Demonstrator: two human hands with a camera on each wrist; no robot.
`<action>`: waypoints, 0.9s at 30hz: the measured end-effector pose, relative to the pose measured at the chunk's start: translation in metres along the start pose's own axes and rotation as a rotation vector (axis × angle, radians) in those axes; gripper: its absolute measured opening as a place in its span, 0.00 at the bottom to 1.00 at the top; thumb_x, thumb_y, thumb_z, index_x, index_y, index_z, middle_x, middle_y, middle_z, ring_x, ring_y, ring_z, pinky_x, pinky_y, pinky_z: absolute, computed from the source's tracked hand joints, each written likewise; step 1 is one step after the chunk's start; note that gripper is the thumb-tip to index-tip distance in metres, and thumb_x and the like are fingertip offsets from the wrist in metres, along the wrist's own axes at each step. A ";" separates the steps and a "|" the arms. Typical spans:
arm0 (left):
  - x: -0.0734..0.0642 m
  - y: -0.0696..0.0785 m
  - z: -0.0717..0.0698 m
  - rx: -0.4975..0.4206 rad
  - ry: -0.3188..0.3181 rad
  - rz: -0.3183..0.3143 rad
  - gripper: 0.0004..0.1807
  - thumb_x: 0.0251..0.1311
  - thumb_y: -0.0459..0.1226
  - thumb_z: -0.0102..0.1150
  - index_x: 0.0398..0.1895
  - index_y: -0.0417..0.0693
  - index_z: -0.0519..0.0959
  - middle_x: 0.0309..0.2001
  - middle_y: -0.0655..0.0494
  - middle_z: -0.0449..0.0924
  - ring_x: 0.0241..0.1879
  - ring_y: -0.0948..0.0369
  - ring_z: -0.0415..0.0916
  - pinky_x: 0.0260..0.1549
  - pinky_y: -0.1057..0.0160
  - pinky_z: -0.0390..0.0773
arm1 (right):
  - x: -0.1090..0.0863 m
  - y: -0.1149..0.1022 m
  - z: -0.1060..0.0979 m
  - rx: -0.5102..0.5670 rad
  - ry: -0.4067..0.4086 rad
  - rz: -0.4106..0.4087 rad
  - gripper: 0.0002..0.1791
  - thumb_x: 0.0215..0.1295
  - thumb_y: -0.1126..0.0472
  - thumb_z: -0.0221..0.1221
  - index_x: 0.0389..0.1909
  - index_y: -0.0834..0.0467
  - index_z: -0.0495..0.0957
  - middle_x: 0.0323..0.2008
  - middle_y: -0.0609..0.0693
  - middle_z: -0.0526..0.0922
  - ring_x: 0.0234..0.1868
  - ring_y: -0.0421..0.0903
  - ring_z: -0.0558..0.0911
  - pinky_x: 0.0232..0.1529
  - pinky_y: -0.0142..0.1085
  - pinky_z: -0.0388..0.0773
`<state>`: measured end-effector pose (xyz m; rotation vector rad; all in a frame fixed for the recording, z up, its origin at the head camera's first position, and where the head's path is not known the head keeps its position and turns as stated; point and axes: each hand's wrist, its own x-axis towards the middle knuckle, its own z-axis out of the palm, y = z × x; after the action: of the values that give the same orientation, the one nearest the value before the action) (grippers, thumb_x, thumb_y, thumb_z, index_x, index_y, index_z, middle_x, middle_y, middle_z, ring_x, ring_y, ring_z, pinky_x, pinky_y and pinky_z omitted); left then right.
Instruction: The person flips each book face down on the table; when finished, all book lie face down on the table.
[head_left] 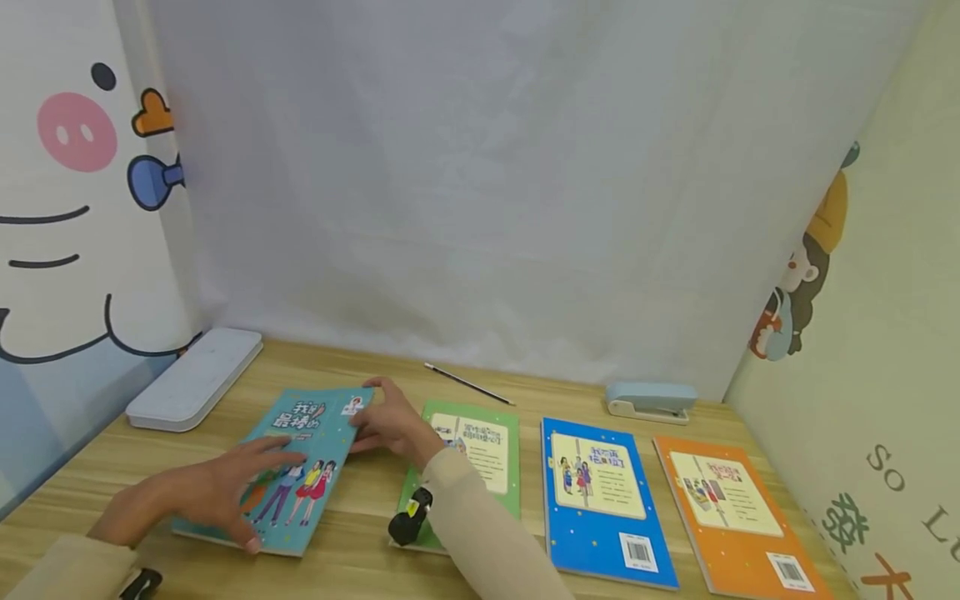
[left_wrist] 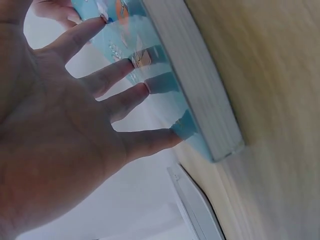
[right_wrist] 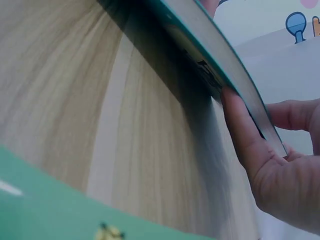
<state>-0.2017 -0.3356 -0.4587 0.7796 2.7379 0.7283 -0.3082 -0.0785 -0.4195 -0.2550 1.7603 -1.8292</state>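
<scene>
A teal book [head_left: 318, 450] with cartoon figures on its cover lies at the left of the table. My right hand [head_left: 393, 425] pinches it at the far right corner; in the right wrist view that side of the book [right_wrist: 220, 45] is raised off the wood, with fingers on both faces. On the cover, my left hand [head_left: 217, 487] rests its fingertips. The left wrist view shows those fingers [left_wrist: 107, 77] spread and fairly straight against the glossy surface. Beneath my right forearm lies a green book [head_left: 483, 454], partly hidden by the sleeve.
A blue book [head_left: 600, 500] and an orange book [head_left: 738, 517] lie to the right. A stapler [head_left: 651, 402] stands behind them. A pencil [head_left: 468, 383] lies at the back middle, and a pale flat case [head_left: 195, 379] at the back left. A grey curtain [head_left: 480, 208] hangs behind the table.
</scene>
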 end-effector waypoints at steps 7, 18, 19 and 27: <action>0.003 0.050 -0.024 -0.142 -0.048 -0.014 0.55 0.45 0.48 0.79 0.76 0.46 0.59 0.72 0.20 0.49 0.68 0.19 0.44 0.55 0.19 0.58 | -0.001 -0.005 -0.007 0.057 0.037 -0.048 0.36 0.56 0.80 0.56 0.66 0.58 0.63 0.33 0.65 0.85 0.31 0.57 0.88 0.29 0.43 0.87; 0.010 0.080 -0.039 -0.122 0.021 0.060 0.52 0.48 0.50 0.77 0.76 0.54 0.60 0.72 0.23 0.52 0.68 0.20 0.49 0.54 0.22 0.64 | -0.008 -0.033 -0.020 0.034 0.062 -0.152 0.33 0.57 0.78 0.54 0.64 0.58 0.63 0.30 0.63 0.85 0.22 0.49 0.84 0.26 0.41 0.86; 0.010 0.084 -0.040 -0.120 0.035 0.063 0.51 0.48 0.50 0.77 0.76 0.57 0.61 0.73 0.25 0.53 0.68 0.21 0.50 0.54 0.23 0.65 | -0.009 -0.036 -0.021 0.042 0.069 -0.162 0.32 0.57 0.78 0.54 0.64 0.59 0.63 0.30 0.63 0.84 0.22 0.49 0.84 0.26 0.41 0.86; 0.018 0.118 -0.038 -0.019 0.198 0.151 0.57 0.41 0.54 0.80 0.77 0.67 0.59 0.75 0.34 0.55 0.69 0.24 0.54 0.50 0.29 0.72 | -0.016 -0.055 -0.033 0.110 0.146 -0.194 0.28 0.61 0.76 0.54 0.62 0.57 0.64 0.35 0.64 0.85 0.29 0.52 0.87 0.31 0.44 0.87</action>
<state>-0.1771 -0.2544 -0.3665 0.9667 2.8639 0.9060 -0.3271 -0.0448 -0.3663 -0.2621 1.7767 -2.1243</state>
